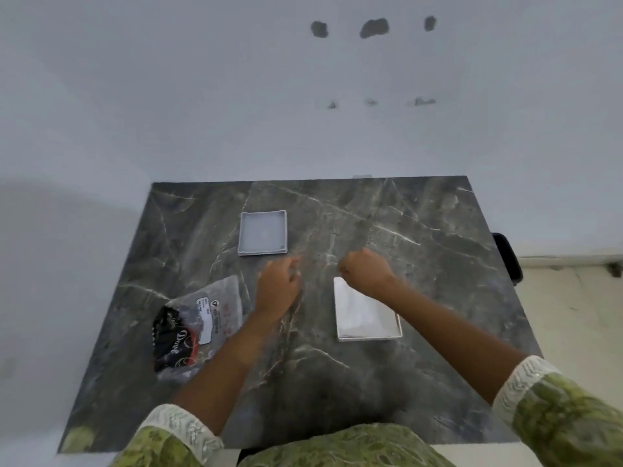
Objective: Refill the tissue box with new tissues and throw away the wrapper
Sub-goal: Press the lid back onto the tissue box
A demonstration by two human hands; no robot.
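Observation:
A white box base (369, 315) filled with white tissues lies on the dark marble table (421, 264), right of centre. Its grey lid (263, 232) lies upside down farther back, left of centre. A crumpled clear and black plastic wrapper (199, 326) rests near the left edge. My left hand (278, 288) hovers between the wrapper and the box with fingers loosely curled and nothing in it. My right hand (365, 269) is a closed fist just above the far end of the box base; nothing shows in it.
A white wall rises behind the table with several dark patches (374, 28). A black object (507, 257) sticks out past the table's right edge. Pale floor (573, 315) lies to the right. My green patterned sleeves (556, 419) are at the bottom.

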